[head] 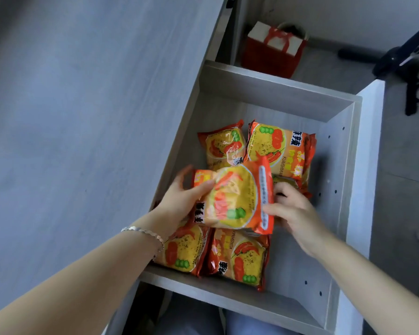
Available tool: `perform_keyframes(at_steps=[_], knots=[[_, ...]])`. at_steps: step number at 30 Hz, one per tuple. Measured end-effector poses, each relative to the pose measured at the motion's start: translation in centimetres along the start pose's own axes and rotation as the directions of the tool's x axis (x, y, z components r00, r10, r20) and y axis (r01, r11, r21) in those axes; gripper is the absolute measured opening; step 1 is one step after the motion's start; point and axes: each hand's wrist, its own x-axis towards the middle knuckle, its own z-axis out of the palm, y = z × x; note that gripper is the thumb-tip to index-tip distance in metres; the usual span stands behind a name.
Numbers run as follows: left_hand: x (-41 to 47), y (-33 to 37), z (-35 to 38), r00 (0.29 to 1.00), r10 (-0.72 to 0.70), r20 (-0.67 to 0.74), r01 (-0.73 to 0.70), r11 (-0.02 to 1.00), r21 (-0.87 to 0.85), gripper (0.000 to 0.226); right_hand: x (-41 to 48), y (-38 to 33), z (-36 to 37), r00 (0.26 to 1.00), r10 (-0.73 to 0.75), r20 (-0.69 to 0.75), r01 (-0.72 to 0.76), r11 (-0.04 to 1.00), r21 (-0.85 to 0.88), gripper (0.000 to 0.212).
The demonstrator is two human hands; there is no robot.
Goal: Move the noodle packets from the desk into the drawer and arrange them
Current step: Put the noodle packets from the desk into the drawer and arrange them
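Noodle packet [235, 199] clamped between left hand [182, 199] and right hand [293, 209] over open drawer [276, 97], four packets already inside at twelve and six o'clock, desk [82, 117] apparently cleared, arranging probably remaining.

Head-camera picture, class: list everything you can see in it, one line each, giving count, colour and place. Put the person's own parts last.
Held noodle packet: one, orange and yellow, over the middle of the drawer, between both hands.
Lying noodle packets: four in plain view, orange and yellow, in the drawer: back left, back right, front left, front right; part of another may show under the right hand.
Drawer: one, pale grey wood, pulled open.
Desk: one, grey, left of the drawer.
Gift bag: one, red and white, on the floor behind the drawer.
Bracelet: one, silvery, on the left wrist.
Left hand: grips the held packet's left edge.
Right hand: at its right edge.
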Motion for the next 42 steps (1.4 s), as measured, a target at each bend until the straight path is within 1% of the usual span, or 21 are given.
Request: perform_keyframes(at_steps=[2, 4, 6, 8, 10, 13, 14, 16, 18, 19, 23, 28, 30, 32, 33, 34, 35, 36, 38, 39, 42], knots=[[-0.3, -0.6, 0.9, 0.996, 0.040, 0.086, -0.052, 0.989, 0.140, 0.082, -0.1, 1.3, -1.7, 0.997, 0.052, -0.055, -0.056, 0.995, -0.081, 0.044], [-0.8, -1.3, 2.4, 0.983, 0.072, 0.171, -0.139, 0.898, 0.417, 0.076, 0.0, 3.4, -2.9, 0.991, 0.057, -0.120, -0.089, 0.954, -0.287, 0.056], [-1.1, -2.1, 3.6, 0.969, 0.082, 0.233, -0.227, 0.668, 0.709, 0.062, 0.1, 5.8, -3.5, 0.989, 0.097, -0.110, -0.137, 0.880, -0.455, 0.056], [-1.3, -3.0, 4.5, 0.956, 0.055, 0.288, -0.286, 0.392, 0.874, 0.053, -0.4, 7.6, -3.6, 0.968, 0.243, -0.070, -0.245, 0.833, -0.496, 0.060], [-1.2, -3.8, 5.0, 0.939, 0.004, 0.343, -0.340, 0.150, 0.928, 0.052, -1.1, 8.8, -3.4, 0.947, 0.319, -0.026, -0.277, 0.775, -0.568, 0.071], [-0.3, -4.8, 4.6, 0.917, -0.089, 0.388, -0.397, -0.124, 0.909, 0.061, -1.7, 9.6, -3.2, 0.971, 0.232, -0.060, -0.186, 0.573, -0.798, 0.062], [-0.1, -4.9, 4.3, 0.907, -0.132, 0.400, -0.419, -0.184, 0.889, 0.067, -1.6, 9.7, -3.0, 0.983, 0.165, -0.077, -0.153, 0.516, -0.843, 0.057], [0.2, -5.1, 4.0, 0.873, -0.196, 0.447, -0.487, -0.272, 0.830, 0.079, -1.0, 9.6, -2.7, 0.993, 0.099, -0.056, -0.102, 0.547, -0.831, 0.051], [0.3, -5.3, 3.9, 0.854, -0.196, 0.482, -0.520, -0.330, 0.788, 0.084, -0.3, 9.3, -2.2, 0.989, 0.145, 0.030, -0.062, 0.590, -0.805, 0.047], [0.3, -5.3, 4.0, 0.855, -0.183, 0.485, -0.518, -0.349, 0.781, 0.086, 0.1, 9.2, -1.9, 0.982, 0.173, 0.072, -0.037, 0.555, -0.831, 0.047], [0.3, -5.6, 4.1, 0.867, -0.175, 0.466, -0.497, -0.330, 0.802, 0.093, 1.1, 9.1, -1.9, 0.975, 0.190, 0.112, 0.012, 0.459, -0.888, 0.043], [0.1, -5.2, 4.6, 0.856, -0.199, 0.477, -0.516, -0.383, 0.766, 0.094, 1.6, 8.1, -1.6, 0.945, 0.316, 0.085, -0.060, 0.422, -0.905, 0.047], [0.1, -4.7, 4.7, 0.867, -0.191, 0.461, -0.499, -0.300, 0.813, 0.088, 2.2, 6.5, -1.2, 0.956, 0.275, 0.098, -0.018, 0.392, -0.920, 0.046], [0.3, -4.0, 4.6, 0.894, -0.087, 0.440, -0.447, -0.096, 0.889, 0.069, 2.9, 4.3, -0.7, 0.995, -0.049, 0.090, 0.102, 0.408, -0.907, 0.037], [0.6, -3.7, 4.2, 0.911, 0.010, 0.411, -0.412, 0.023, 0.911, 0.058, 3.6, 3.1, -0.5, 0.953, -0.294, 0.068, 0.180, 0.374, -0.910, 0.034], [0.8, -3.4, 3.9, 0.926, 0.101, 0.364, -0.375, 0.137, 0.917, 0.048, 4.5, 1.8, -0.5, 0.863, -0.504, 0.038, 0.218, 0.303, -0.928, 0.037], [1.0, -3.0, 3.4, 0.939, 0.163, 0.304, -0.337, 0.239, 0.911, 0.041, 5.4, 0.6, -0.6, 0.783, -0.622, 0.006, 0.196, 0.237, -0.951, 0.049], [1.1, -2.6, 3.0, 0.949, 0.193, 0.249, -0.300, 0.319, 0.899, 0.036, 6.4, -0.6, -0.9, 0.778, -0.628, -0.025, 0.128, 0.198, -0.972, 0.068], [1.3, -2.1, 2.4, 0.961, 0.199, 0.191, -0.256, 0.383, 0.888, 0.032, 8.5, -2.3, -2.0, 0.893, -0.441, -0.087, -0.019, 0.158, -0.987, 0.107], [1.3, -1.8, 2.1, 0.962, 0.201, 0.184, -0.250, 0.381, 0.890, 0.031, 9.4, -2.7, -2.8, 0.934, -0.341, -0.111, -0.076, 0.114, -0.991, 0.118], [1.3, -1.3, 1.7, 0.951, 0.247, 0.184, -0.267, 0.365, 0.892, 0.029, 10.8, -3.2, -3.9, 0.960, -0.249, -0.128, -0.126, 0.024, -0.992, 0.120]])
